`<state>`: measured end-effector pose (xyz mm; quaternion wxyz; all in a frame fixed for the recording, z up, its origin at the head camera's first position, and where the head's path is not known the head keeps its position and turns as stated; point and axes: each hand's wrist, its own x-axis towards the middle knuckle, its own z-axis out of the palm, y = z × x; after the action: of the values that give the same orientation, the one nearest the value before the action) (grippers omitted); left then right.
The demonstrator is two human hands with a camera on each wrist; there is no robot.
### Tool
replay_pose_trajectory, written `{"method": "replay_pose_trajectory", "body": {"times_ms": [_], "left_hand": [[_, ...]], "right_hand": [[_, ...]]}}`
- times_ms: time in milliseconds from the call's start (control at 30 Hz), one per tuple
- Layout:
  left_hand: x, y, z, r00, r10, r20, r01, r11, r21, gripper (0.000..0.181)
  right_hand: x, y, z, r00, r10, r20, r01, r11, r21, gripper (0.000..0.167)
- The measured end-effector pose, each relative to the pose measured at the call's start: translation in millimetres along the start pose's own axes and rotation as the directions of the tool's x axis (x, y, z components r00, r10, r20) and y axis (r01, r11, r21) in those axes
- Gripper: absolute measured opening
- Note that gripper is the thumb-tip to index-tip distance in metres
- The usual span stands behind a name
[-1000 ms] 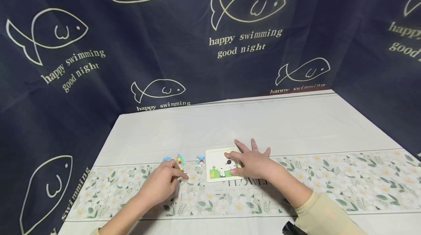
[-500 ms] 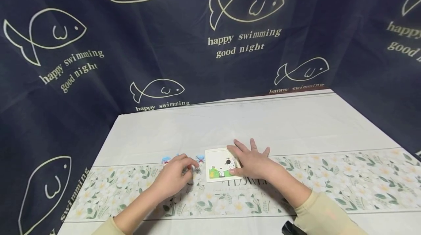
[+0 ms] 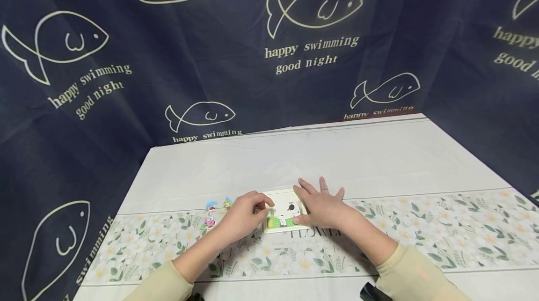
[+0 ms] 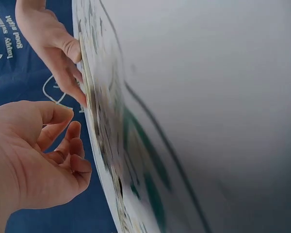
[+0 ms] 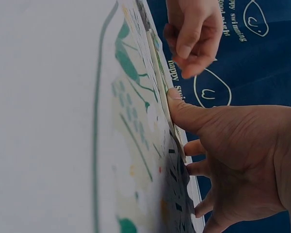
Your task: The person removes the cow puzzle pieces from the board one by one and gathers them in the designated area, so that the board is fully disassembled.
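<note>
Beige sleeves are leading down to two bare hands. The left hand is curling thumb and fingers into a close pinch, apparently holding a thin puzzle piece that is barely peeking past the fingertips, its printed face hiding from view. The right hand is spreading its fingers wide and gripping nothing; its thumb is pressing on the pale-rimmed puzzle board, which is lying flat between the hands. Working well here is probably calling for steady thumb pressure, so that the board is not skating, and for turning the piece squarely before pressing it evenly; forcing it askew would be risking a bent edge. Farther left, a blue piece, a yellow-green piece and a pink piece are lying loose on the tabletop.

The head view is showing those pieces and the board's green ground and black-patched white animal, which the wrist views are losing to their edge-on angle. These are revealing, instead, a gap: the left fingertips are hovering clear of the board, though from above they are seeming to meet its left edge.
</note>
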<state>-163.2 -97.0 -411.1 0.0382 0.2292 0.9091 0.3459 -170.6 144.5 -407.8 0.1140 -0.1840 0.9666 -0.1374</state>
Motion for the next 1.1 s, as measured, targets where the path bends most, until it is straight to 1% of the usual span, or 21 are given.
{"method": "replay_pose_trajectory", "body": {"times_ms": [200,333,433,600,700,833,967,1100], "left_hand": [[13.6,7.0,10.7,1.0,-0.013,0.028,0.014,0.999,-0.037,0.012],[19.7,11.3,16.2,0.999,-0.011,0.051,0.014,0.999,-0.051,0.012],[23.2,14.5,19.6,0.998,-0.026,0.064,0.029,0.999,-0.043,0.013],[29.0,18.2,25.1,0.996,-0.06,0.068,0.06,0.998,-0.006,0.019],[31.1,19.9,27.7,0.995,-0.079,0.067,0.079,0.997,0.013,0.02],[32.0,22.0,29.5,0.994,-0.094,0.06,0.093,0.996,0.017,0.017],[32.0,23.4,29.7,0.993,-0.105,0.052,0.107,0.994,-0.018,0.013],[32.3,24.8,29.5,0.995,-0.095,0.03,0.097,0.993,-0.071,0.009]], "right_hand": [[0.5,-1,0,1.0,-0.005,0.002,0.005,1.0,-0.005,0.09],[0.8,0,0,1.0,-0.007,0.006,0.007,1.0,-0.005,0.09],[0.9,1,0,1.0,-0.009,0.009,0.009,1.0,-0.003,0.09],[0.8,1,0,1.0,-0.013,0.005,0.013,1.0,-0.003,0.09],[0.7,1,0,1.0,-0.012,0.002,0.012,1.0,-0.009,0.09],[0.3,0,-1,1.0,-0.009,0.002,0.009,1.0,-0.011,0.089],[-0.2,1,-1,1.0,-0.007,0.006,0.007,1.0,-0.012,0.089],[0.3,1,-1,1.0,-0.007,0.008,0.007,1.0,-0.011,0.09]]}}
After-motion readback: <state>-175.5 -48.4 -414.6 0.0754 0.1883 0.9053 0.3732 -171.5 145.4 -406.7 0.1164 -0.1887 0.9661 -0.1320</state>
